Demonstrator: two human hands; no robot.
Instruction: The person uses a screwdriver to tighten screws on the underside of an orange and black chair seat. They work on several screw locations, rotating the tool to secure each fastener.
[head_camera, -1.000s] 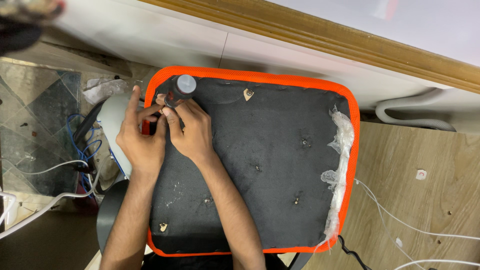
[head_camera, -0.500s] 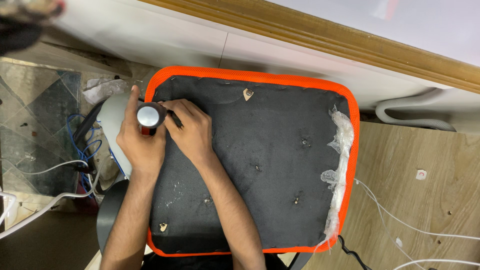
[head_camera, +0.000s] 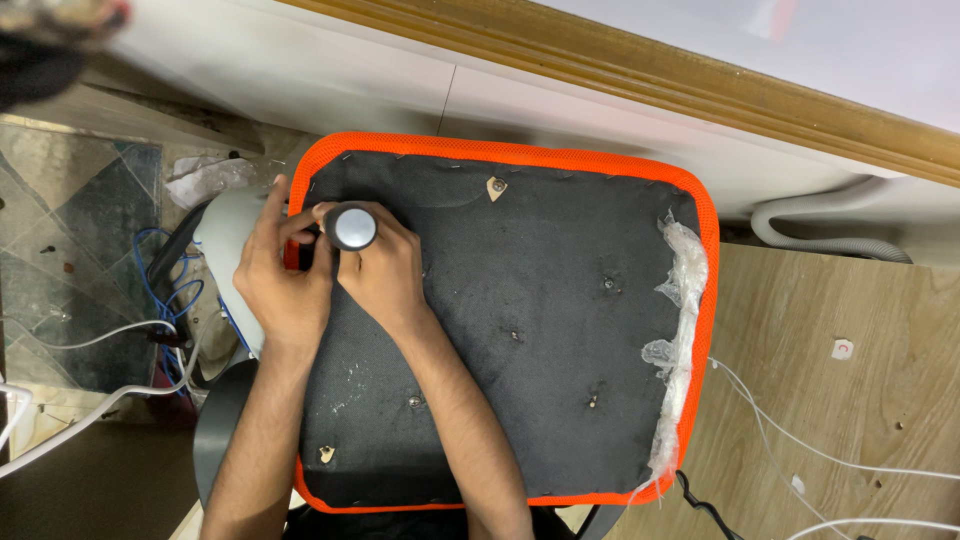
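The right hand (head_camera: 385, 275) is closed around a tool (head_camera: 352, 227) at the seat's (head_camera: 520, 270) corner, the left hand (head_camera: 285, 280) pinches just beside it, and the other holes sit bare
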